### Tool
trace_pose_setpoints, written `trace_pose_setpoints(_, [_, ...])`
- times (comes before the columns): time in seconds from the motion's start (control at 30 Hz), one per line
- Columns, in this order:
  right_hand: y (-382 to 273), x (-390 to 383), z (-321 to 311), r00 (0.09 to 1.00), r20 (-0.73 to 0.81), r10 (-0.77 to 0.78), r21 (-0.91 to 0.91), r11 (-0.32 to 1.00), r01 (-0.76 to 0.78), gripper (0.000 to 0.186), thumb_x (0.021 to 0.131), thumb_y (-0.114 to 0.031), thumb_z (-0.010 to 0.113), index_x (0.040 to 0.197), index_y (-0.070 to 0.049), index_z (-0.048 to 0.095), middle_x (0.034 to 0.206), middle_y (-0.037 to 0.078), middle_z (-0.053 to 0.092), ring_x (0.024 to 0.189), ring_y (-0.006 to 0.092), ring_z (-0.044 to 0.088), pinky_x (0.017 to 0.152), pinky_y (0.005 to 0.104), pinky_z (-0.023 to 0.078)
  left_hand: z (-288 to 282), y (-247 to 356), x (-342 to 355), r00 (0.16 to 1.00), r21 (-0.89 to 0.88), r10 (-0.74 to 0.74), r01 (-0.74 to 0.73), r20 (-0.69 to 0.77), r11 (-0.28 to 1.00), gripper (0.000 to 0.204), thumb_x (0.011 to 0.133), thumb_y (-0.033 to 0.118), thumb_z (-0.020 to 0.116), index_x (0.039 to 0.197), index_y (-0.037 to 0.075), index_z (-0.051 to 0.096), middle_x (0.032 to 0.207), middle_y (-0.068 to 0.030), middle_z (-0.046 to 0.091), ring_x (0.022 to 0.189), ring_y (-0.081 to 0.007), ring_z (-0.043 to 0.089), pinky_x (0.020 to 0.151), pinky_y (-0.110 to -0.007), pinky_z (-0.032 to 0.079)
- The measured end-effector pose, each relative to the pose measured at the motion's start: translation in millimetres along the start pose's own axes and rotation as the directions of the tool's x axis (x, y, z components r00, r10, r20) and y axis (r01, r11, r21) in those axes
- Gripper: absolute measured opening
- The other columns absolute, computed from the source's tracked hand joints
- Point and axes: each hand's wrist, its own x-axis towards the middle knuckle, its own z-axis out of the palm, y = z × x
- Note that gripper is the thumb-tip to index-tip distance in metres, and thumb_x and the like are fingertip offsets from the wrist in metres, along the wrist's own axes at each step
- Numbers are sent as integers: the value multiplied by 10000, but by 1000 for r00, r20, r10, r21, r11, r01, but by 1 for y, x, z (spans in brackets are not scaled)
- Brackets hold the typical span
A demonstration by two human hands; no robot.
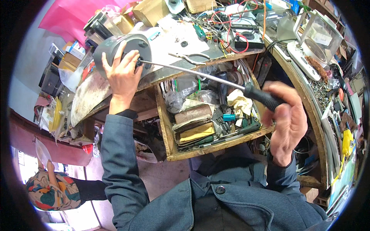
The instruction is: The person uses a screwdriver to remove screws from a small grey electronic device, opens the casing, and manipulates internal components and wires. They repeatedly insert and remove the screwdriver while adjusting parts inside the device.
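Note:
At the left of the bench lies a dark grey, round appliance housing [103, 50], turned so that its underside faces right. My left hand [122, 73] grips it, with the fingers curled over its face near the centre. In my right hand [287, 123], slightly blurred, is the black handle of a long screwdriver [200, 74]. Its steel shaft slants up to the left over an open drawer. The tip reaches the middle of the housing, beside my left fingers; what it touches there is hidden.
Pliers [190, 58] lie on the bench behind the shaft. Below is the open wooden drawer [221, 151], full of tools, bags and a cloth. A multimeter [248, 40] with red leads sits at the back. Another person [54, 190] is at the lower left.

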Motion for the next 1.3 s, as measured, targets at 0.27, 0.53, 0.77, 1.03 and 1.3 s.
trace_pose_setpoints(0.27, [6, 0, 0, 996, 23, -90, 18, 996, 89, 586, 775, 37, 585, 1358, -27, 563, 1571, 281, 409, 1188, 280, 640, 995, 375, 536, -2, 0, 1, 1000, -3, -2, 2, 4, 1000, 337, 762, 233, 903, 1081, 178, 811, 1256, 115, 738, 1441, -167, 529, 1244, -671, 237])
trace_pose_setpoints(0.53, [1, 3, 6, 997, -80, 7, 28, 1000, -5, 358, 878, -10, 628, 1236, -18, 628, 1461, 246, 536, 1080, 258, 668, 923, 361, 547, 0, -1, -1, 1000, -16, -7, 7, 1, 1000, 344, 757, 219, 904, 1085, 178, 808, 1252, 113, 738, 1434, -174, 539, 1241, -673, 244])
trace_pose_setpoints(0.77, [13, 2, 7, 973, -88, -213, -55, 976, 209, 361, 856, 32, 623, 1213, -25, 632, 1440, 263, 556, 1180, 307, 658, 1054, 438, 515, -1, -1, 0, 1000, -18, 0, 0, -1, 1000, 346, 758, 218, 903, 1089, 177, 810, 1249, 103, 744, 1430, -187, 546, 1238, -680, 242])
trace_pose_setpoints(1.03, [12, 1, 6, 981, -51, -186, -26, 982, 184, 473, 844, 31, 642, 1311, -15, 582, 1572, 284, 421, 1104, 259, 680, 1013, 394, 542, -1, -1, 0, 1000, -16, -1, 1, -6, 1000, 360, 757, 216, 904, 1104, 180, 813, 1254, 100, 747, 1428, -188, 549, 1239, -678, 244])
trace_pose_setpoints(1.3, [13, 7, 8, 964, -91, -248, -65, 968, 243, 374, 850, 35, 637, 1220, -14, 658, 1433, 256, 561, 1142, 266, 660, 1035, 397, 519, -2, 2, 2, 1000, -20, -8, 8, -8, 1000, 358, 751, 223, 909, 1093, 177, 813, 1242, 101, 753, 1427, -185, 553, 1238, -678, 250])
